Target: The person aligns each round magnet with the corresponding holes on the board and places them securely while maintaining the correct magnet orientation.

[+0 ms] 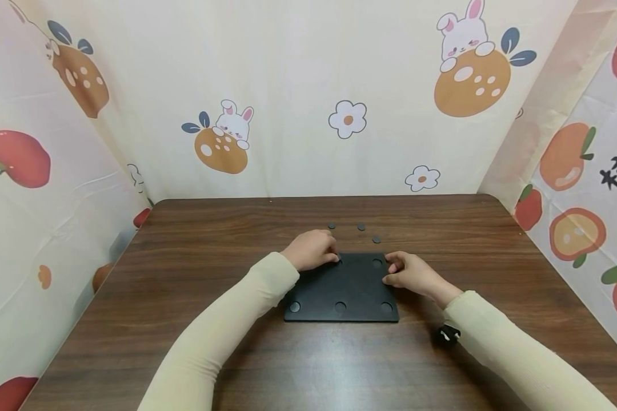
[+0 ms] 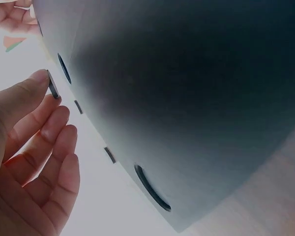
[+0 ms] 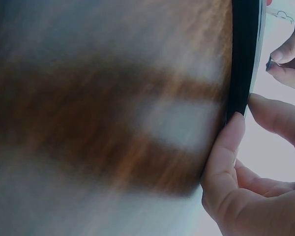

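From the head camera, a black board [image 1: 341, 288] with round holes lies flat at the middle of the brown wooden surface [image 1: 185, 274]. The left hand [image 1: 312, 250] sits at the board's far left corner, fingers curled; what they pinch is too small to tell here. The right hand [image 1: 408, 273] grips the board's right edge. Three loose black discs [image 1: 360, 226] lie just beyond the board, apart from it and from both hands. A small black object [image 1: 446, 334] rests near the right sleeve, hard to identify. Printed cloth walls [image 1: 298, 97] close in three sides.

The left wrist camera shows what the head view hides: thumb and fingers pinch a small dark disc [image 2: 53, 86] just beside a hole at the board's edge. The board itself is washed out.

The right wrist camera is blurred, the surface a smear; thumb and fingers clamp the board's thin edge.
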Demonstrator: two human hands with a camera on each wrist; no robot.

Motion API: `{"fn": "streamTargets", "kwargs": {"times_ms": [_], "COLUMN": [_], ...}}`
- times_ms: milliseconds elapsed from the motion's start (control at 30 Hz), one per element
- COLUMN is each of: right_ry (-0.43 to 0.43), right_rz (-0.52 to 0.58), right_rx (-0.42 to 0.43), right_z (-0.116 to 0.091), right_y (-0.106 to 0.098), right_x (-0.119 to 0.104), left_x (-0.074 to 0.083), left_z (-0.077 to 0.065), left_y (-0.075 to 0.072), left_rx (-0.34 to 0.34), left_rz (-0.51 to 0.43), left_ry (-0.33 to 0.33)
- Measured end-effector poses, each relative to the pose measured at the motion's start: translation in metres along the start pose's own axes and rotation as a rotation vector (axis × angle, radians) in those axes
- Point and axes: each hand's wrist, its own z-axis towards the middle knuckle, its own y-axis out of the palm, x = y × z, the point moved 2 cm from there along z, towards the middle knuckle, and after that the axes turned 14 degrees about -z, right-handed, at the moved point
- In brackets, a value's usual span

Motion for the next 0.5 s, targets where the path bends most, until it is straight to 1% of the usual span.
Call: {"fn": "streamTargets", "kwargs": {"times_ms": [267,500], "right_ry": [0.004,0.001], "right_rz": [0.01,0.004], "right_rx": [0.0,0.005], "right_z": [-0.0004,-0.0004], "right_y": [0.0003,0.0004], "right_x": [-0.0001,0.0003], "left_x": [0.0044,0.0064], "left_z": [0.0004,0.0007], "left_y": [0.0019,0.0041], "left_rx": [-0.024,-0.025], "left_rz": [0.019,0.039], "left_ry": [0.01,0.029]}}
